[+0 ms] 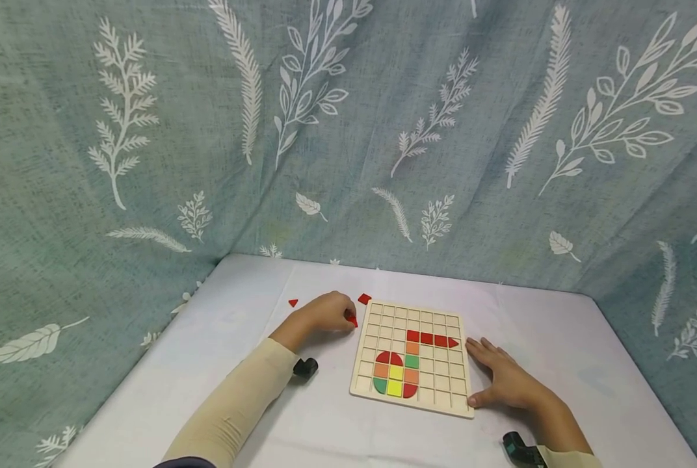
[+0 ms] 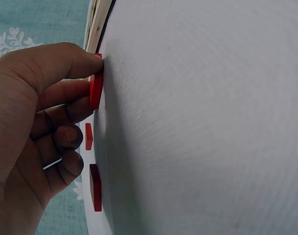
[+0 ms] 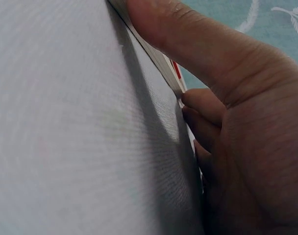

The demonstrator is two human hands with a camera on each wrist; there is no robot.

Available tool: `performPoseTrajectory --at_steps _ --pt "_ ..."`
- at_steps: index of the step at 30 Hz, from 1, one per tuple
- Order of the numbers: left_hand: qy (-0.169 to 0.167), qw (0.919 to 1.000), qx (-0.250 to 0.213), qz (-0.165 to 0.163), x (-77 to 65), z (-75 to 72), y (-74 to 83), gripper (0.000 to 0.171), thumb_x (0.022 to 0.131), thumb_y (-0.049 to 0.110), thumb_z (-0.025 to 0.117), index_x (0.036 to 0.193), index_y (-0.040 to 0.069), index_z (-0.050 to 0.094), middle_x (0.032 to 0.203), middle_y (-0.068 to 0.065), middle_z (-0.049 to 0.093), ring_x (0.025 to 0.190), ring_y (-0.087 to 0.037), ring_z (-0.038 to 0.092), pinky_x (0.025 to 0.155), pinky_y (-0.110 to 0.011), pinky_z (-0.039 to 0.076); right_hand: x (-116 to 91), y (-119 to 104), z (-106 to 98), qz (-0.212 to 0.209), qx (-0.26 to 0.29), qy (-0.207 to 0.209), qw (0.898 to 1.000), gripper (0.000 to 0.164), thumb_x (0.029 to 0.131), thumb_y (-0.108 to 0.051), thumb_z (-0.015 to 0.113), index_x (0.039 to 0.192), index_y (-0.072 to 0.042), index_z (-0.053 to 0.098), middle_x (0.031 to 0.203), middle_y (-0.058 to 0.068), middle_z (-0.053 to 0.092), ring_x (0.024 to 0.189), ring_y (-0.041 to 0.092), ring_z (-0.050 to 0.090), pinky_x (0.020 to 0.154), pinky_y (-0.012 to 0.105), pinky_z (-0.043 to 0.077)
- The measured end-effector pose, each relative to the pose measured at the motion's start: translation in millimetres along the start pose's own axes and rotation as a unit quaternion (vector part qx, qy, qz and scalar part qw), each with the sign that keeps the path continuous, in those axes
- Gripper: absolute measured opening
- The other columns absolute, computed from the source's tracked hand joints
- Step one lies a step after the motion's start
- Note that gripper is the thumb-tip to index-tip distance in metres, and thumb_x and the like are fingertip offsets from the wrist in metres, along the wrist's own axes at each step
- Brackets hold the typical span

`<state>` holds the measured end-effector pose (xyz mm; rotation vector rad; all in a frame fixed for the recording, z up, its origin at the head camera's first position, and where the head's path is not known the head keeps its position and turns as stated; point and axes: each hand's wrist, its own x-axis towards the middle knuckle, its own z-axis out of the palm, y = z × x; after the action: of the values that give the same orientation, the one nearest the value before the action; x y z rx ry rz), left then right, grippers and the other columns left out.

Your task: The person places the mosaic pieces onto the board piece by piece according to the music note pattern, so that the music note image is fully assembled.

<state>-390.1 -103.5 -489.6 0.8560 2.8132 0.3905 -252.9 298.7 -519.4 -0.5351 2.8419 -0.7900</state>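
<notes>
My left hand (image 1: 328,312) pinches a flat red tile (image 2: 96,90) between thumb and fingers, just off the left edge of a wooden grid board (image 1: 409,406). The tile's full shape is hidden by the fingers. Along the board's right edge my right hand (image 1: 509,383) rests with thumb and fingers spread, touching the rim. Set in the board are a row of red squares (image 1: 427,338) ending in a red triangle (image 1: 453,342), orange and green squares below it, and a rounded block of red, orange, yellow (image 1: 394,388) and green pieces.
A small red triangle (image 1: 292,302) lies on the white tablecloth (image 1: 319,416) left of the left hand. Another red piece (image 1: 364,299) lies by the board's far left corner. Leaf-patterned green cloth (image 1: 348,162) hangs behind and at the sides.
</notes>
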Motion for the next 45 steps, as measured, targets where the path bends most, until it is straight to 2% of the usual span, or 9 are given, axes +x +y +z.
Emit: performPoseTrajectory --at_steps 7,12,17,24,33,40,45 --pt "0.003 1.0000 -0.008 -0.003 -1.8 -7.6 2.1 0.015 0.080 0.027 0.077 0.092 0.019 0.073 0.081 0.012 0.062 0.076 -0.010 0.056 0.073 -0.028 0.048 0 0 -1 0.001 -0.001 0.000 1.000 0.124 0.052 -0.062 0.085 0.149 -0.003 0.036 0.155 0.015 0.030 0.143 0.043 0.013 0.109 0.062 0.008" --pt "0.015 0.9996 -0.011 0.020 1.3 -17.4 6.8 0.018 0.081 0.025 0.076 0.095 0.015 0.074 0.083 0.010 0.062 0.075 -0.010 0.056 0.071 -0.028 0.047 -1 -1 -2 0.005 -0.001 -0.001 1.000 0.123 0.052 -0.060 0.086 0.149 -0.002 0.036 0.154 0.015 0.031 0.143 0.043 0.013 0.110 0.061 0.007" --pt "0.026 0.9981 -0.011 0.054 12.1 -19.8 17.4 0.017 0.081 0.025 0.075 0.095 0.015 0.074 0.085 0.011 0.063 0.076 -0.009 0.057 0.071 -0.028 0.048 -1 1 -3 0.008 -0.001 -0.006 1.000 0.123 0.053 -0.058 0.086 0.149 -0.002 0.035 0.155 0.016 0.030 0.143 0.044 0.012 0.109 0.061 0.007" --pt "0.026 0.9954 -0.012 0.091 35.3 -16.8 48.4 0.015 0.082 0.029 0.075 0.094 0.020 0.075 0.089 0.012 0.065 0.082 -0.008 0.059 0.074 -0.029 0.049 -1 3 -5 -0.002 0.004 -0.004 1.000 0.120 0.055 -0.057 0.085 0.149 -0.001 0.035 0.154 0.017 0.030 0.143 0.044 0.012 0.109 0.062 0.006" --pt "0.002 0.9922 0.003 0.125 58.8 -7.8 86.5 0.017 0.087 0.031 0.073 0.099 0.019 0.075 0.091 0.012 0.065 0.082 -0.005 0.057 0.074 -0.026 0.048 0 0 -5 -0.004 0.002 -0.001 1.000 0.121 0.055 -0.060 0.085 0.149 -0.001 0.035 0.154 0.018 0.030 0.143 0.044 0.012 0.110 0.061 0.007" --pt "-0.024 0.9932 -0.010 0.113 71.5 1.5 100.8 0.022 0.086 0.030 0.073 0.104 0.018 0.074 0.094 0.011 0.065 0.085 -0.005 0.058 0.077 -0.026 0.048 0 -1 -4 -0.003 0.002 -0.002 1.000 0.121 0.055 -0.059 0.085 0.148 0.000 0.036 0.154 0.018 0.030 0.143 0.044 0.012 0.109 0.062 0.006" --pt "-0.029 0.9920 0.015 0.122 78.6 8.6 103.9 0.017 0.086 0.031 0.073 0.098 0.019 0.075 0.090 0.011 0.065 0.083 -0.005 0.058 0.076 -0.025 0.047 0 -3 -2 0.000 0.000 -0.003 1.000 0.121 0.055 -0.060 0.085 0.148 -0.001 0.036 0.154 0.016 0.030 0.143 0.043 0.012 0.109 0.062 0.007"
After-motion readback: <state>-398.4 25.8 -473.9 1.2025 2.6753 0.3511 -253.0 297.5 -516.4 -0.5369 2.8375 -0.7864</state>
